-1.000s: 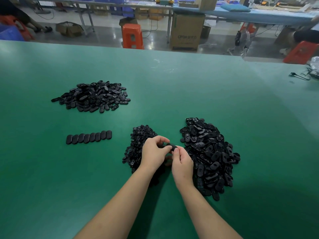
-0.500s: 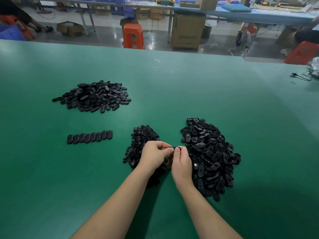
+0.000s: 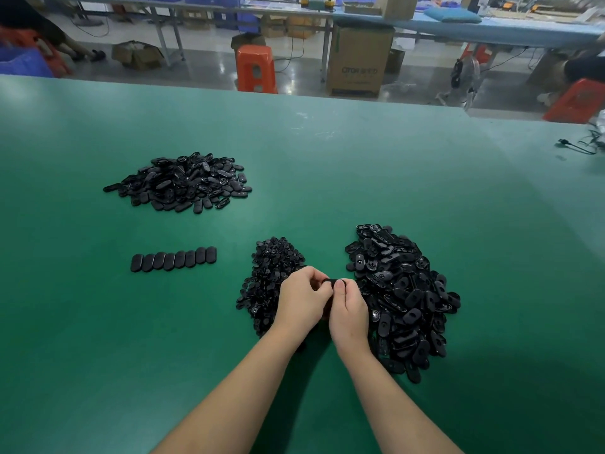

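My left hand (image 3: 302,298) and my right hand (image 3: 348,311) meet over the green table (image 3: 360,175), and together they pinch one small black plastic part (image 3: 330,282) between fingertips and thumbs. Most of that part is hidden by the fingers. Just left of the hands lies a heap of small black inserts (image 3: 268,276). A bigger heap of black oval shells (image 3: 402,296) lies to the right. A row of several finished oval pieces (image 3: 173,259) stands side by side at the left. Farther back left lies another heap of oval pieces (image 3: 183,183).
A black cable (image 3: 576,146) lies at the table's far right edge. Beyond the far edge stand an orange stool (image 3: 257,68), a cardboard box (image 3: 358,63), a fan (image 3: 463,77) and a long blue workbench (image 3: 491,27).
The two hands have drawn closer together around the small part and stayed in the same spot between the two near heaps. The heaps and the row have not moved.
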`<action>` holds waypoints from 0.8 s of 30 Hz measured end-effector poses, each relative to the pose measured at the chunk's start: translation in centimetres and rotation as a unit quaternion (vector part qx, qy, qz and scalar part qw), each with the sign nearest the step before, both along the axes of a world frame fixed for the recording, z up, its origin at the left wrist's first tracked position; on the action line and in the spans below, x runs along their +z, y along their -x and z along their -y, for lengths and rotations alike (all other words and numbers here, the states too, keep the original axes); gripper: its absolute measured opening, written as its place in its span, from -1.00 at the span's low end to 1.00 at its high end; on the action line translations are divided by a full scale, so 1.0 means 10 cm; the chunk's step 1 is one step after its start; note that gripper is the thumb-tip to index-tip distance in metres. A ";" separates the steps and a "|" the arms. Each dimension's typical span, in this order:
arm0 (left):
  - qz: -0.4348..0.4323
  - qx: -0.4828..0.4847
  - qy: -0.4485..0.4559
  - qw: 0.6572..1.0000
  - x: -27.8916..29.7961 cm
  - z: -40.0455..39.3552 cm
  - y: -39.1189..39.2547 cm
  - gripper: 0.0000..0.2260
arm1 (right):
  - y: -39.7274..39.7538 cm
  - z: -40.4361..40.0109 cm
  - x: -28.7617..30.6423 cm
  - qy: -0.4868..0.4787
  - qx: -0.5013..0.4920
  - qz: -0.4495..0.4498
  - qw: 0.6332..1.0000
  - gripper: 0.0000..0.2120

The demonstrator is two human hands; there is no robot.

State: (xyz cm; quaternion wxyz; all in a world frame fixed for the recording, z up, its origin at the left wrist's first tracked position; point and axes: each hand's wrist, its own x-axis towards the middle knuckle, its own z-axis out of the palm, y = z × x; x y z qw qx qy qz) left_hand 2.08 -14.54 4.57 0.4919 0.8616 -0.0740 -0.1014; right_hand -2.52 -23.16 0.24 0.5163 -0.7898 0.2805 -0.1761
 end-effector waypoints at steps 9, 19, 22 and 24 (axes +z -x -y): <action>0.015 -0.033 -0.001 0.999 0.03 -0.02 -0.01 -0.90 | 0.01 0.00 0.01 0.006 -0.004 0.005 1.000 -0.81; 0.111 -0.130 -0.057 0.984 0.04 -0.13 -0.05 -0.73 | 0.00 -0.01 -0.01 -0.003 -0.003 0.015 1.000 -0.73; 0.189 -0.190 -0.136 0.954 0.04 -0.18 -0.10 -0.71 | 0.00 -0.02 -0.02 -0.010 -0.004 0.023 1.000 -0.68; 0.205 -0.193 -0.164 0.945 0.00 -0.22 -0.12 -0.73 | 0.00 -0.02 -0.03 -0.016 -0.003 0.025 1.000 -0.68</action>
